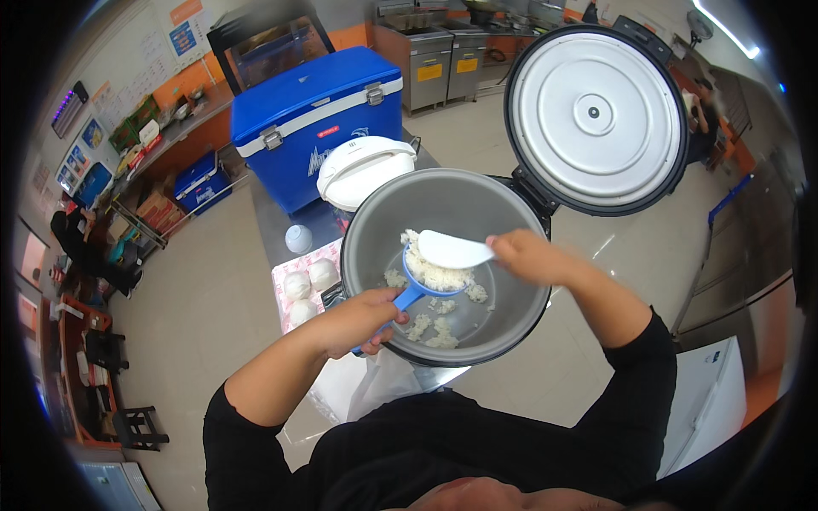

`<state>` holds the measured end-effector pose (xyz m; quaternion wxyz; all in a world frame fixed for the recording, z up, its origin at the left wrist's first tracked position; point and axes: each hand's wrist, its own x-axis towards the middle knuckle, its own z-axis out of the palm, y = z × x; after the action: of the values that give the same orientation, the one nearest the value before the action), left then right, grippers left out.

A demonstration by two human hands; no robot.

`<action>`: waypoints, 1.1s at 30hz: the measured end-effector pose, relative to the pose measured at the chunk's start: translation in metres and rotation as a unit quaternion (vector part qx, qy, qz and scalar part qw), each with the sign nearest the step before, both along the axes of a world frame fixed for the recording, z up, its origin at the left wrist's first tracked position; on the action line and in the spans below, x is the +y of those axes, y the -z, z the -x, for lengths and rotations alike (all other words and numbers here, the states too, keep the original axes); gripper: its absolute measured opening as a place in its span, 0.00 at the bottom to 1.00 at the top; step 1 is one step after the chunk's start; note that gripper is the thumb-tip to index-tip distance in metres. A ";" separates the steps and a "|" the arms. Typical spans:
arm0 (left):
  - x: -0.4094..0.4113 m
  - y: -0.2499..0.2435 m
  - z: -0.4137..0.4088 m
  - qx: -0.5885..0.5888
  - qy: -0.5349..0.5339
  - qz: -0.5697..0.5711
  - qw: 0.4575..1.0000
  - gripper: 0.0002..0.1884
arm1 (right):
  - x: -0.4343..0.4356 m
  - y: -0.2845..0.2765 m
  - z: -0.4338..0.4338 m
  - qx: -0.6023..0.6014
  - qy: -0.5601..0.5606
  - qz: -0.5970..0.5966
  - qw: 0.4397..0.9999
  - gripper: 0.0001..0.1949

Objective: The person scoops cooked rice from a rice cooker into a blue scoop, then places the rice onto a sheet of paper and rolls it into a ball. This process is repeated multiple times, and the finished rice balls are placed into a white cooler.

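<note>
My left hand (365,319) grips the handle of a blue ladle-like scoop (409,296), whose bowl is heaped with cooked white rice (434,274). In my right hand (525,257) is a white rice paddle (452,250), its blade lying over the rice in the scoop. Both tools are above the grey inner pot of a large rice cooker (505,217). A few loose clumps of rice (442,335) lie on the pot's bottom. The cooker's round metal lid (594,147) stands raised at the far right, on its hinge.
Left of the cooker, several white wrapped balls (323,273) sit on a pink-patterned tray (279,281) beside a small pale cup (298,239). Behind are a white-lidded container (364,172) and a blue cooler box (319,108). A person (96,249) is far left, another person (704,121) far right.
</note>
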<state>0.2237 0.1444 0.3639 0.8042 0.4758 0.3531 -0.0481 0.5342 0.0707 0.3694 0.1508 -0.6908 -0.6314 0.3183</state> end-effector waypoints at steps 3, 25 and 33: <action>-0.001 0.000 0.009 -0.030 -0.038 0.003 0.999 0.13 | -0.015 -0.002 0.035 -0.066 -0.019 -0.062 0.996 0.26; 0.004 -0.006 0.051 -0.056 -0.110 -0.012 0.992 0.17 | 0.027 -0.022 0.010 0.178 -0.016 0.097 0.979 0.26; -0.002 -0.017 0.049 -0.048 -0.109 -0.060 0.991 0.25 | 0.022 0.002 0.031 0.108 -0.033 -0.084 0.990 0.24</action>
<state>0.1750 0.1422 0.3812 0.7904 0.4835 0.3666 0.0842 0.5034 0.0922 0.3671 0.2650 -0.6164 -0.6579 0.3419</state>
